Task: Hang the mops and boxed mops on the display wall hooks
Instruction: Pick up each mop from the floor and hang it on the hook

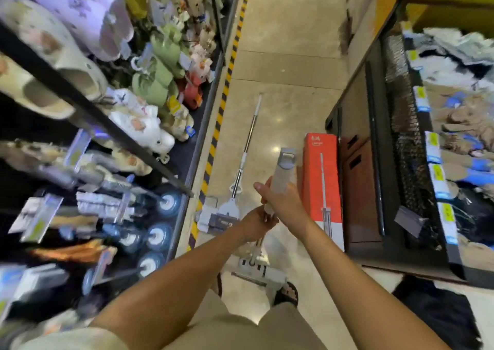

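Note:
I hold a mop upright in the aisle. Its grey-white handle [283, 167] ends in a hanging loop at the top, and its flat head [254, 268] rests near my feet. My right hand [279, 201] grips the handle's thick grip. Just below it, my left hand [258, 222] holds the metal shaft. A second mop [244, 159] lies flat on the floor ahead, its head toward me. A tall red mop box [322, 184] stands upright against the right-hand display.
On the left, a black display wall [184, 159] carries hooks with slippers, plush items and round blue-white mop heads [167, 202]. A yellow-black striped line [219, 114] runs along its base. To the right stands a black bin rack [387, 162] of goods, with brown boxes [358, 189] against it.

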The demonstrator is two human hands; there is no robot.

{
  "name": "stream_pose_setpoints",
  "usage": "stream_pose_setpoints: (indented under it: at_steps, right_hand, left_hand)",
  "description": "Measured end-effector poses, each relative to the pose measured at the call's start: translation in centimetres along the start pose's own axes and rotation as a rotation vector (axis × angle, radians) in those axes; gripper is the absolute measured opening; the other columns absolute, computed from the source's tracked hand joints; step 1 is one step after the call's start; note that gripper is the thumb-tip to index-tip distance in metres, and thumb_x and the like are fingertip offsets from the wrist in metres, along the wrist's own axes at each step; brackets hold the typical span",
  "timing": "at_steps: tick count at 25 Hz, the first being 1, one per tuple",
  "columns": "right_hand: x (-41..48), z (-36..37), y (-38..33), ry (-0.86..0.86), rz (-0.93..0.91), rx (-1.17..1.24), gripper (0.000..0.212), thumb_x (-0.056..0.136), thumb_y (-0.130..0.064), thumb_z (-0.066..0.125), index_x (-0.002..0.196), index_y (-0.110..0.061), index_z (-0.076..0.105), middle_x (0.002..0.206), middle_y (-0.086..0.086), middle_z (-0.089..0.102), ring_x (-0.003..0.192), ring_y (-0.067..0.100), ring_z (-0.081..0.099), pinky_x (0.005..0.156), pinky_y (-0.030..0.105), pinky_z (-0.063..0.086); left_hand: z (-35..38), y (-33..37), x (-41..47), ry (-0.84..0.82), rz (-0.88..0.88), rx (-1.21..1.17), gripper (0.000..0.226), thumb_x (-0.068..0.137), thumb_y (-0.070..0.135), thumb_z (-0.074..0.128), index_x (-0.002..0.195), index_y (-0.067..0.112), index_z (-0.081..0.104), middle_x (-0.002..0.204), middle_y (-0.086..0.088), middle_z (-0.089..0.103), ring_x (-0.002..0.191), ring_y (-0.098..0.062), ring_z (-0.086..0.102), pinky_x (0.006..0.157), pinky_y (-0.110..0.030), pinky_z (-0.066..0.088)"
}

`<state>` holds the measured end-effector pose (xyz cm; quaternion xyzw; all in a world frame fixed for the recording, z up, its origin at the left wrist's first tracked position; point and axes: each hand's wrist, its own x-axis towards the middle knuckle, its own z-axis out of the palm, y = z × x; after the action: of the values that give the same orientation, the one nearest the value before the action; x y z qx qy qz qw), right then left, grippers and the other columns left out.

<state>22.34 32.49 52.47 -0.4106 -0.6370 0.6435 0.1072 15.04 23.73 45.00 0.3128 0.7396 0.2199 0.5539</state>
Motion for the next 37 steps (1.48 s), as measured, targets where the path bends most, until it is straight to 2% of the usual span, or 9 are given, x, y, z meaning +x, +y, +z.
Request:
stream_pose_setpoints:
  at_steps: [2,6,10,15,18,23,26,31,37]
  right_hand:
    - [-1.9,-0.4,-0.1,-0.051,0.000,-0.024,0.033,0.096,-0.026,0.073,0.072,-0.014,0.054,0.071,0.013,0.058,0.058,0.014,0.055,0.053,0.021,0.045]
    - [-5.3,0.4,-0.4,-0.152,-0.024,-0.019,0.039,0.096,-0.025,0.074,0.066,-0.016,0.050,0.068,0.013,0.054,0.060,0.018,0.053,0.060,0.029,0.044]
    - [-9.8,3.2,-1.2,-0.288,-0.025,0.022,0.040,0.095,-0.023,0.075,0.064,-0.018,0.050,0.061,0.003,0.051,0.051,0.007,0.052,0.054,0.020,0.044]
    - [-15.7,8.3,-4.5,-0.524,-0.083,-0.031,0.040,0.092,-0.028,0.078,0.067,-0.019,0.049,0.060,-0.002,0.048,0.058,0.014,0.050,0.060,0.029,0.044]
    - [-20.6,11.0,-7.6,-0.753,-0.152,-0.088,0.038,0.093,-0.032,0.076,0.068,-0.018,0.050,0.063,0.000,0.049,0.061,0.012,0.051,0.062,0.024,0.044]
    - [-30.0,15.4,-9.9,-1.081,-0.292,-0.216,0.039,0.094,-0.036,0.074,0.060,-0.024,0.058,0.057,-0.007,0.053,0.059,0.009,0.052,0.071,0.030,0.043]
    - [-36.5,16.8,-9.0,-1.202,-0.372,-0.199,0.027,0.094,-0.030,0.074,0.076,-0.018,0.059,0.068,-0.002,0.059,0.065,0.008,0.057,0.067,0.023,0.046]
    - [-49.2,18.3,-5.8,-1.298,-0.575,-0.041,0.012,0.095,-0.026,0.071,0.107,-0.025,0.067,0.099,0.002,0.076,0.095,0.017,0.073,0.088,0.033,0.060]
    - [-66.2,20.5,-3.7,-1.525,-0.591,0.022,0.026,0.107,-0.032,0.048,0.111,-0.012,0.063,0.083,0.001,0.072,0.072,0.011,0.069,0.073,0.023,0.059]
  left_hand:
    - [1.8,-0.4,-1.6,0.093,-0.013,-0.050,0.012,0.108,0.020,0.054,0.106,0.032,0.052,0.094,0.021,0.054,0.088,0.002,0.056,0.079,-0.003,0.043]
    - [4.0,-1.4,-5.5,0.243,-0.022,-0.138,0.021,0.107,0.017,0.056,0.128,0.021,0.057,0.118,0.004,0.056,0.110,-0.009,0.053,0.095,-0.021,0.044]
    - [5.5,-3.8,-11.0,0.388,-0.038,-0.200,0.039,0.107,0.019,0.056,0.143,0.004,0.055,0.120,0.005,0.054,0.113,-0.009,0.052,0.090,-0.010,0.043]
    - [6.6,-7.6,-19.5,0.627,0.004,-0.298,0.037,0.103,0.014,0.063,0.139,0.005,0.058,0.123,-0.001,0.065,0.110,-0.011,0.059,0.086,-0.007,0.045]
    - [9.3,-11.9,-24.5,0.783,0.033,-0.370,0.030,0.097,0.008,0.073,0.124,0.007,0.063,0.109,0.009,0.065,0.099,-0.001,0.059,0.092,-0.023,0.047]
    - [15.5,-16.3,-33.2,0.921,-0.040,-0.473,0.030,0.087,0.061,0.066,0.103,0.037,0.070,0.109,-0.003,0.076,0.103,-0.022,0.071,0.096,-0.051,0.056]
    - [19.0,-17.5,-39.3,1.026,-0.045,-0.480,0.004,0.096,0.048,0.067,0.094,0.045,0.068,0.105,0.005,0.075,0.101,-0.014,0.071,0.097,-0.050,0.055]
    - [26.0,-19.2,-50.8,1.199,-0.015,-0.536,0.012,0.099,0.043,0.067,0.105,0.032,0.070,0.104,0.004,0.076,0.102,-0.014,0.072,0.097,-0.049,0.056]
    - [33.9,-19.4,-66.2,1.505,0.028,-0.616,0.016,0.100,0.025,0.069,0.115,0.020,0.070,0.111,0.001,0.078,0.106,-0.010,0.074,0.102,-0.039,0.056]
